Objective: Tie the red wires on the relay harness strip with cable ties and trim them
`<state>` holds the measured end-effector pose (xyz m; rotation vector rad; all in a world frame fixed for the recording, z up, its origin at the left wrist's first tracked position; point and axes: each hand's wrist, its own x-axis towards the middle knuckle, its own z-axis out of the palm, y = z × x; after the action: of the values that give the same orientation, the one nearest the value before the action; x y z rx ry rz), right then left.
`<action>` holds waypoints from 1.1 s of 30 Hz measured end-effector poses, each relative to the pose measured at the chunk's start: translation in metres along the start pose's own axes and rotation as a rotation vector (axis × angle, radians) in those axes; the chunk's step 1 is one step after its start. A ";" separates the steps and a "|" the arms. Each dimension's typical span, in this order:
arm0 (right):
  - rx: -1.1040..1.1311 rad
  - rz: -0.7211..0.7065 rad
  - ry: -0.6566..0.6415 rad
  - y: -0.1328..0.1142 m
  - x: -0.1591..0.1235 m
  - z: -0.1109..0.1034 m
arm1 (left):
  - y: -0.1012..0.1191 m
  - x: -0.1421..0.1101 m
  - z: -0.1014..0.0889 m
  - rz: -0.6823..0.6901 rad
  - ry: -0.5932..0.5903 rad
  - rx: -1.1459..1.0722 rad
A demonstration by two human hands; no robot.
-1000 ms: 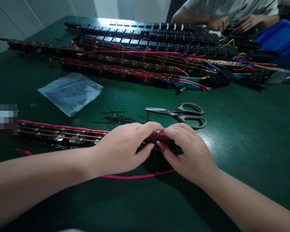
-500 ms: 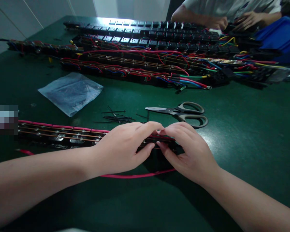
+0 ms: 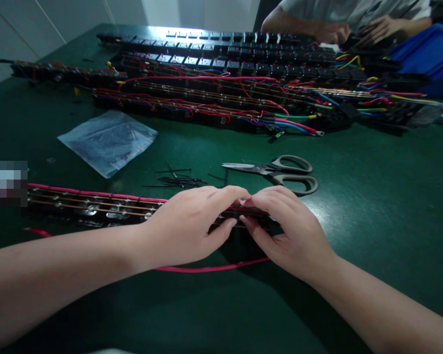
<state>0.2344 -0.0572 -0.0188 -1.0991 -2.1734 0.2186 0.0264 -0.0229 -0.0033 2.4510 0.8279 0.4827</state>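
An open-backed power strip (image 3: 92, 209) lies across the table in front of me, with copper-coloured rods, metal contacts and a red wire (image 3: 74, 190) along its far edge. My left hand (image 3: 195, 223) bends over its right part, fingers curled on the far side and thumb on the near side. From the right, my right hand (image 3: 293, 228) is closed over the same strip. Both index fingertips meet at the red wire; whatever small thing they pinch is hidden. Another red cable (image 3: 210, 268) curves along the near side, passing under my left forearm.
Scissors (image 3: 262, 169) lie just beyond my hands, beside loose black cable ties (image 3: 180, 181). A clear plastic bag (image 3: 109, 142) is at left. Several wired strips (image 3: 206, 105) fill the back. A co-worker's hands (image 3: 378, 30) work behind them, near a blue bin (image 3: 428, 59).
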 end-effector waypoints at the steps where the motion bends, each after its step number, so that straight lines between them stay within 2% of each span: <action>1: 0.004 0.001 0.001 0.000 0.000 0.000 | 0.000 0.000 0.000 0.000 0.001 0.000; 17: -0.007 -0.025 0.015 0.001 -0.001 0.001 | -0.002 0.001 0.002 -0.007 0.004 0.121; 23: -0.003 -0.028 0.020 0.000 0.000 0.001 | 0.000 0.002 0.000 -0.039 -0.049 0.137; 33: 0.010 0.006 0.002 -0.001 0.001 0.000 | 0.000 0.003 -0.001 -0.002 -0.049 0.147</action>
<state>0.2337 -0.0571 -0.0180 -1.0995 -2.1655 0.2311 0.0280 -0.0205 -0.0024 2.5845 0.8734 0.3718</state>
